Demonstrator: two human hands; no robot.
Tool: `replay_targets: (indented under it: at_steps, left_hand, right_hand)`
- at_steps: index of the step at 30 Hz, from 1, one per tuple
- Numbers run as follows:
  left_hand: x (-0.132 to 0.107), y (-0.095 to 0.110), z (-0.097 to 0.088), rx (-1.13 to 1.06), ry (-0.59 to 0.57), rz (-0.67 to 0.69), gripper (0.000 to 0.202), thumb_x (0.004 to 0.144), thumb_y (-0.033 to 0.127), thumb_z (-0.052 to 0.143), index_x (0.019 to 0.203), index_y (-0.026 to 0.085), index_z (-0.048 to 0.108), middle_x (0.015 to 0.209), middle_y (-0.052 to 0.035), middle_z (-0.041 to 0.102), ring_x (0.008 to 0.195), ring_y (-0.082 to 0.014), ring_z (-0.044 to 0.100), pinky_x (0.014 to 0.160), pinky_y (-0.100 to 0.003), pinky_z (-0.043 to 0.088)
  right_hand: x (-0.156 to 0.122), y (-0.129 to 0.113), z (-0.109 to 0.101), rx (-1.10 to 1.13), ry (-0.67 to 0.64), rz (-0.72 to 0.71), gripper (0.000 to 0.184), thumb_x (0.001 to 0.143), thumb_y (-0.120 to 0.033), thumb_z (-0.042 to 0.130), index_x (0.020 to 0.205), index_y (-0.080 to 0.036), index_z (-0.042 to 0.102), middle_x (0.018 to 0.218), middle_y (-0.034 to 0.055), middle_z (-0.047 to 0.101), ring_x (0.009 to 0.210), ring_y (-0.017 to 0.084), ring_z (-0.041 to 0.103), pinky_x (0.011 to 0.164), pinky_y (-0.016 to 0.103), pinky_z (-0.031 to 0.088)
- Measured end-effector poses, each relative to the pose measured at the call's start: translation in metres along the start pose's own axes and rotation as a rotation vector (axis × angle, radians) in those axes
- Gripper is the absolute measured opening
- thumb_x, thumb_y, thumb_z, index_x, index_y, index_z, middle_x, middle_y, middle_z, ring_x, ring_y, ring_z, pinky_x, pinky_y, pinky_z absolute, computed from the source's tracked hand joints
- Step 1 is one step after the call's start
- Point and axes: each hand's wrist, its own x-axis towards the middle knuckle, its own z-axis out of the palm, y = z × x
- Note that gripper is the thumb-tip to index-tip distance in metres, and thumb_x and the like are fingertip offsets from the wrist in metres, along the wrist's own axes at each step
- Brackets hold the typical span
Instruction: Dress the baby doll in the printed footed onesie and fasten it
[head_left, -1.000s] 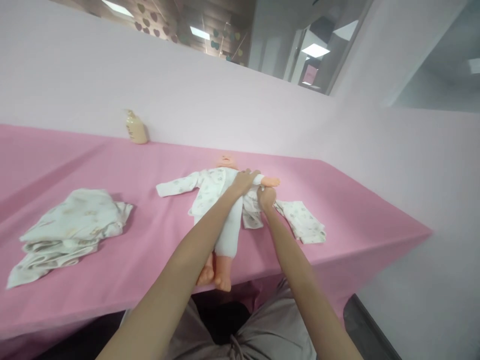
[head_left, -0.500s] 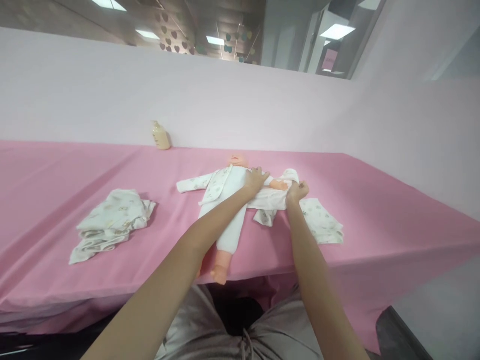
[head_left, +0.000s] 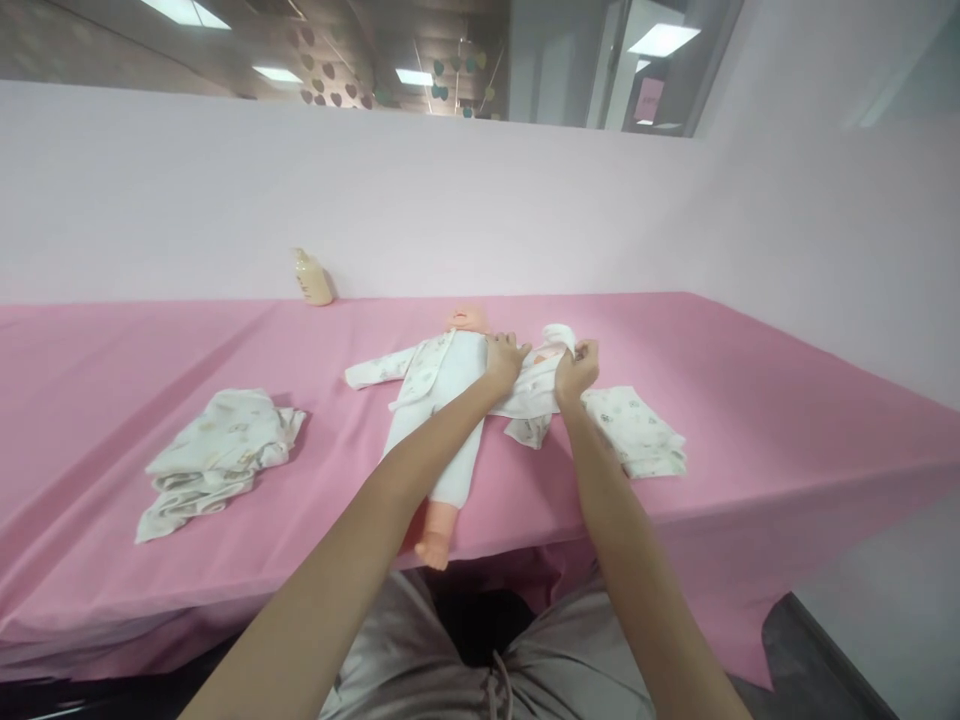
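Note:
A baby doll [head_left: 457,385] lies on its back, its head toward the wall, in a white bodysuit. A patterned white baby jacket [head_left: 431,365] covers its arm on the left side, and the rest of the jacket spreads out on the right. My left hand [head_left: 506,362] is closed round the doll's upper arm near the shoulder, its fingertips partly hidden. Bunched jacket cloth is pinched in my right hand [head_left: 577,370], beside the doll's forearm. Cloth now mostly covers that doll hand.
A crumpled patterned garment [head_left: 225,440] lies on the left of the pink-covered table [head_left: 525,500]. Folded patterned cloth [head_left: 637,430] is at the right, beside my forearm. A pump bottle [head_left: 313,280] stands by the back wall [head_left: 375,200].
My right hand has drawn the jacket cloth inward over the doll's hand, which showed bare before. My left hand stays on the doll's upper arm. The view has shifted slightly.

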Motion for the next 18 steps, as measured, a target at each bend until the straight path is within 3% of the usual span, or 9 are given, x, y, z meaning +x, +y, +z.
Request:
replay_targets:
  at_steps: [4, 8, 10, 15, 18]
  left_hand:
    - [-0.002, -0.002, 0.004, 0.003, -0.021, 0.077, 0.042, 0.081, 0.019, 0.049, 0.123, 0.024, 0.052, 0.126, -0.0179, 0.049, 0.115, -0.0354, 0.043, 0.096, -0.057, 0.024]
    - [-0.004, -0.004, 0.007, -0.012, -0.028, 0.191, 0.054, 0.073, 0.035, 0.061, 0.123, 0.016, 0.052, 0.124, -0.0181, 0.052, 0.117, -0.0345, 0.044, 0.103, -0.054, 0.021]
    - [-0.004, -0.004, 0.007, -0.072, -0.003, 0.264, 0.053, 0.073, 0.033, 0.059, 0.120, 0.011, 0.053, 0.120, -0.0183, 0.055, 0.113, -0.0326, 0.048, 0.104, -0.050, 0.023]
    - [-0.003, -0.004, 0.003, -0.340, 0.055, 0.399, 0.037, 0.072, 0.017, 0.053, 0.108, 0.014, 0.058, 0.108, -0.0120, 0.063, 0.097, -0.0237, 0.059, 0.086, -0.032, 0.044]
    - [-0.002, -0.004, 0.002, -0.377, 0.079, 0.378, 0.030, 0.072, 0.018, 0.051, 0.101, 0.015, 0.062, 0.102, -0.0100, 0.065, 0.092, -0.0237, 0.062, 0.078, -0.031, 0.047]
  right_hand:
    - [-0.011, 0.001, 0.004, -0.058, -0.051, -0.161, 0.021, 0.070, -0.009, 0.036, 0.087, -0.020, 0.043, 0.086, 0.0025, 0.055, 0.084, 0.017, 0.051, 0.078, 0.026, 0.036]
    - [-0.016, 0.005, 0.008, -0.111, -0.160, -0.190, 0.034, 0.074, -0.009, 0.034, 0.104, -0.019, 0.047, 0.093, 0.0040, 0.059, 0.086, 0.018, 0.053, 0.076, 0.027, 0.036]
    - [-0.018, 0.007, 0.009, -0.165, -0.206, -0.223, 0.034, 0.077, -0.010, 0.035, 0.107, -0.018, 0.049, 0.097, 0.0054, 0.060, 0.089, 0.019, 0.052, 0.078, 0.028, 0.035]
    - [-0.020, 0.011, 0.010, -0.285, -0.253, -0.384, 0.027, 0.085, -0.014, 0.037, 0.102, -0.015, 0.058, 0.096, 0.0100, 0.062, 0.092, 0.022, 0.050, 0.084, 0.034, 0.032]
    - [-0.020, 0.014, 0.009, -0.320, -0.251, -0.458, 0.027, 0.087, -0.016, 0.037, 0.101, -0.016, 0.061, 0.092, 0.0102, 0.062, 0.090, 0.023, 0.049, 0.084, 0.035, 0.032]
